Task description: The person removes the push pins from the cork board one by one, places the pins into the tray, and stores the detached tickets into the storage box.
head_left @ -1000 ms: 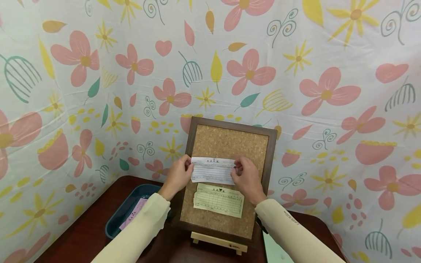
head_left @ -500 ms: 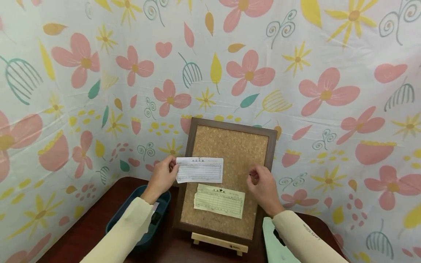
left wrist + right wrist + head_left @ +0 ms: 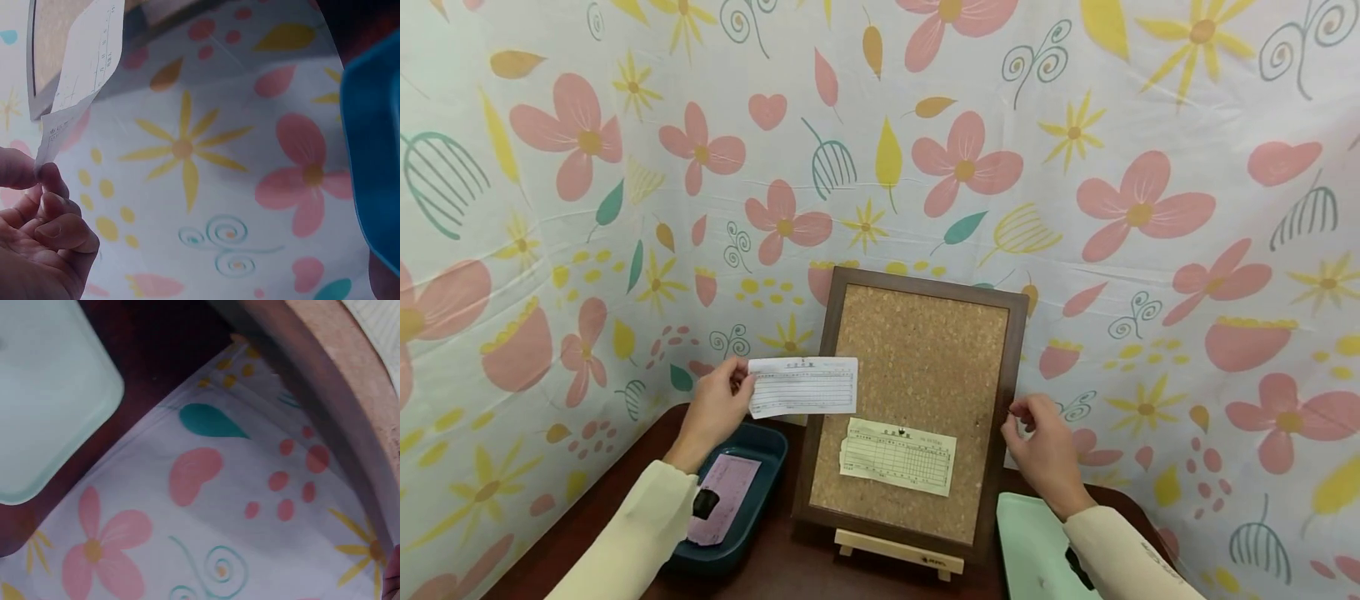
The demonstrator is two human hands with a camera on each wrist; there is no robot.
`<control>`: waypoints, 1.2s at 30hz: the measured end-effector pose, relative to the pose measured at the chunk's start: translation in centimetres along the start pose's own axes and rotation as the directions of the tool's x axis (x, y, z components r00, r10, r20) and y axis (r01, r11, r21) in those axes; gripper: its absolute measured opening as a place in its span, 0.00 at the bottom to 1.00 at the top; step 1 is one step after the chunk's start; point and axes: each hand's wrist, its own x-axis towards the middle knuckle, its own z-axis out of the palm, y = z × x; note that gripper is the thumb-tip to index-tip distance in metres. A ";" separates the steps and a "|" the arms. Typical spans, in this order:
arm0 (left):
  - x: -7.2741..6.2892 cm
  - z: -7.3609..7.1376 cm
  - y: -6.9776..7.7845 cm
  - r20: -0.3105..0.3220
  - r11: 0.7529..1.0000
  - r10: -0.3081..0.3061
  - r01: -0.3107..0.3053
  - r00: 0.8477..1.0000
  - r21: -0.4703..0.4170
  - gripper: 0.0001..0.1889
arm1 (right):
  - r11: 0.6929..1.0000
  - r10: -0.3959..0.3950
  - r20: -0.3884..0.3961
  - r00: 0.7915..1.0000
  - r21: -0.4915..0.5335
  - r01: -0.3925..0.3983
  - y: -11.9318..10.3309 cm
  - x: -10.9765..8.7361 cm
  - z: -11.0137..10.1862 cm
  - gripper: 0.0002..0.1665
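My left hand pinches the left edge of a white printed receipt slip, whose right end overlaps the left frame of the corkboard. In the left wrist view the slip bends upward from the thumb and fingers. Right of the board, my right hand pinches a small dark pushpin between thumb and finger. A yellow printed slip is held on the lower cork by a dark pushpin at its top edge. Only a bit of the right hand shows in the right wrist view.
The corkboard leans on a small wooden easel. A dark blue tray with a pink slip stands to its left. To the right lies a mint-green tray. Behind the dark red table hangs a flowered cloth.
The white slip has moved left with my left hand, away from the board's middle. My right hand has let go of the slip and drawn right, past the board's right edge.
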 end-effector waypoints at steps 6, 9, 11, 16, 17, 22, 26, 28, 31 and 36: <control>-1.0 -1.4 -1.6 -0.023 0.997 -0.012 0.013 1.000 0.076 0.03 | 1.000 0.003 -0.001 1.000 -0.021 -0.003 1.5 -2.0 -0.8 0.08; -1.6 -2.0 -2.3 -0.023 0.994 -0.012 0.014 1.000 0.106 0.03 | 0.999 0.010 0.000 1.000 -0.035 -0.010 2.2 -3.1 -0.9 0.06; -1.8 -2.4 -2.7 -0.026 0.992 -0.010 0.014 1.000 0.123 0.03 | 0.999 0.019 -0.004 1.000 -0.046 -0.019 2.6 -3.7 -0.9 0.04; -2.5 -3.1 -4.1 -0.044 0.986 -0.031 0.038 0.999 0.165 0.03 | 0.997 0.042 0.001 0.999 -0.062 -0.042 3.4 -5.3 -0.7 0.03; -2.6 -3.2 -4.4 -0.044 0.985 -0.036 0.043 0.998 0.169 0.03 | 0.996 0.050 0.008 0.999 -0.070 -0.049 3.5 -5.7 -0.7 0.03; -3.3 -3.6 -5.8 -0.012 0.985 -0.058 0.059 0.998 0.165 0.04 | 0.989 0.107 0.041 0.993 -0.105 -0.102 3.8 -8.0 -0.7 0.18; -4.1 -3.7 -6.5 0.020 0.986 -0.079 0.075 0.997 0.151 0.04 | 0.981 0.151 0.080 0.985 -0.132 -0.139 4.2 -9.6 -0.7 0.18; -4.6 -3.7 -6.9 0.031 0.983 -0.107 0.101 0.994 0.156 0.05 | 0.975 0.182 0.118 0.976 -0.146 -0.164 4.4 -10.2 -0.6 0.17; -5.3 -3.5 -7.6 0.040 0.973 -0.154 0.145 0.987 0.180 0.07 | 0.961 0.252 0.201 0.947 -0.165 -0.221 4.7 -11.1 -0.5 0.14; -6.5 -3.0 -8.7 0.032 0.957 -0.182 0.170 0.983 0.233 0.11 | 0.922 0.386 0.392 0.835 -0.193 -0.335 5.4 -12.6 -0.5 0.11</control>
